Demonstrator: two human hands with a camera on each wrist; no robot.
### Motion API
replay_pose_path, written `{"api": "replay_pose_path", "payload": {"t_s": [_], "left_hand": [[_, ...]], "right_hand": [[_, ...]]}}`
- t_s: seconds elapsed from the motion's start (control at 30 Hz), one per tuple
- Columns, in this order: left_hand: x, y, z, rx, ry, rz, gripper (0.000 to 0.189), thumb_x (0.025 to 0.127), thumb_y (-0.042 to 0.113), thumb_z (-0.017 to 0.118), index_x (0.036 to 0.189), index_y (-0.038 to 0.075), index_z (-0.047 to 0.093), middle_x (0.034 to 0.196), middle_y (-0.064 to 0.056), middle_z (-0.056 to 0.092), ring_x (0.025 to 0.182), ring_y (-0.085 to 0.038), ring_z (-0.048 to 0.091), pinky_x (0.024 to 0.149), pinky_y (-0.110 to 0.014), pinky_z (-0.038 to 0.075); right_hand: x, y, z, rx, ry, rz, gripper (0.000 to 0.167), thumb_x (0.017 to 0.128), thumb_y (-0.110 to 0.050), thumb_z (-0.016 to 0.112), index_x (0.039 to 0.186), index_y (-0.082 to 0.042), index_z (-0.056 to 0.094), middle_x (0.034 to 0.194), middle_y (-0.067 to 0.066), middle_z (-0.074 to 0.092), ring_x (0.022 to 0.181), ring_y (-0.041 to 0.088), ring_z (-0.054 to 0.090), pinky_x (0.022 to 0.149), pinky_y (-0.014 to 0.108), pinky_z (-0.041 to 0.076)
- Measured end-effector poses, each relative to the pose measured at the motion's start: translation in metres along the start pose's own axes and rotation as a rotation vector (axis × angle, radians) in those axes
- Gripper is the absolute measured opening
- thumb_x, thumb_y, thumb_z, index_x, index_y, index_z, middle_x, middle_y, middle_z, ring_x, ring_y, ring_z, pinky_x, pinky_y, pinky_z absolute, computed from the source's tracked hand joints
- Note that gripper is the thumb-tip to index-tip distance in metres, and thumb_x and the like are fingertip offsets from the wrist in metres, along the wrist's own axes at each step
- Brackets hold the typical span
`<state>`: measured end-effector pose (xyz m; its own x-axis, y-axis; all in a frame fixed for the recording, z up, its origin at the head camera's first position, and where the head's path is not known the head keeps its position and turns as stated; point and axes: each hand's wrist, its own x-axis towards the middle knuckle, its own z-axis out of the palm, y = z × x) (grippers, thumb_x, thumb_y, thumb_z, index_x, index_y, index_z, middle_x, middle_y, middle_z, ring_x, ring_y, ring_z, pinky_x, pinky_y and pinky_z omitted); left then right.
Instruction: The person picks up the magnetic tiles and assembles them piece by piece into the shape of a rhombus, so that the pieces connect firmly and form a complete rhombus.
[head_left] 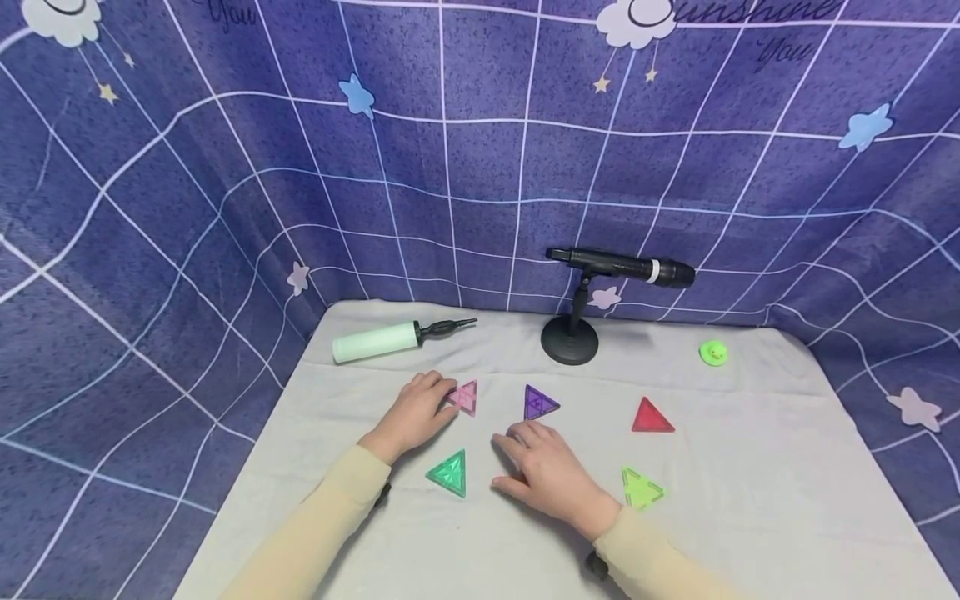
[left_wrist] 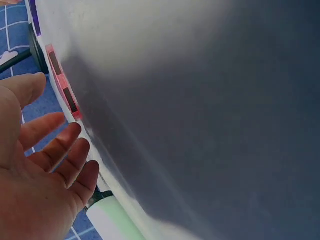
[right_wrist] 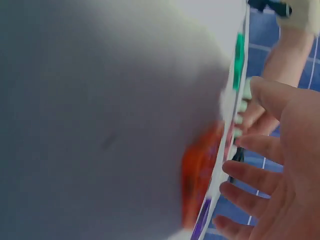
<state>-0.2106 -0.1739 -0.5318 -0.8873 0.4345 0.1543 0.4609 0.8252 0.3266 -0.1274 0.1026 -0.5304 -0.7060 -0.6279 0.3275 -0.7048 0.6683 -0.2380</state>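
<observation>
My left hand (head_left: 414, 414) lies palm down at the left side of a pink translucent triangle tile (head_left: 466, 397). In the left wrist view its fingers are loosely bent, and the index fingertip is close to the tile; whether it touches cannot be told. My right hand (head_left: 551, 477) hovers low over the cloth with fingers spread and slightly bent, just below a purple triangle tile (head_left: 539, 403). A blurred orange piece (right_wrist: 197, 175) shows beneath the right hand in the right wrist view; the head view hides it. A green triangle tile (head_left: 450, 473) lies between the forearms.
A red triangle tile (head_left: 651, 417) and a lime one (head_left: 641, 488) lie to the right. Along the back are a pale green hand pump (head_left: 377, 342), a black microphone on a stand (head_left: 572, 340) and a small green round piece (head_left: 714, 352). Blue curtain (head_left: 480, 158) borders the white-clothed table.
</observation>
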Motion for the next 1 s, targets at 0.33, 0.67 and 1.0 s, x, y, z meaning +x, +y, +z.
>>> {"api": "replay_pose_path", "payload": {"t_s": [0.33,0.67,1.0], "left_hand": [[0.010,0.003,0.005,0.037,0.017,0.012,0.041,0.098,0.026,0.076,0.130,0.003,0.067,0.110,-0.008,0.063,0.102,-0.027,0.058,0.093,-0.046,0.049],[0.012,0.003,0.010,0.011,0.065,0.026,0.032,0.094,0.020,0.080,0.121,0.005,0.072,0.102,-0.006,0.062,0.094,-0.027,0.057,0.084,-0.047,0.050],[0.014,0.003,0.009,-0.028,0.050,-0.004,0.032,0.093,0.021,0.082,0.119,0.005,0.071,0.107,-0.007,0.064,0.099,-0.027,0.059,0.090,-0.047,0.050]], "right_hand": [[0.027,-0.037,0.018,-0.059,-0.106,-0.070,0.055,0.092,-0.050,0.077,0.133,-0.014,0.069,0.112,0.000,0.065,0.105,0.018,0.061,0.088,0.039,0.052],[0.037,-0.050,0.032,-0.118,-0.061,-0.084,0.043,0.091,-0.050,0.078,0.119,-0.017,0.076,0.104,-0.003,0.062,0.092,0.014,0.058,0.072,0.032,0.049],[0.037,-0.053,0.031,-0.112,-0.051,-0.043,0.042,0.089,-0.049,0.081,0.117,-0.017,0.079,0.108,-0.001,0.063,0.093,0.015,0.059,0.073,0.032,0.050]]}}
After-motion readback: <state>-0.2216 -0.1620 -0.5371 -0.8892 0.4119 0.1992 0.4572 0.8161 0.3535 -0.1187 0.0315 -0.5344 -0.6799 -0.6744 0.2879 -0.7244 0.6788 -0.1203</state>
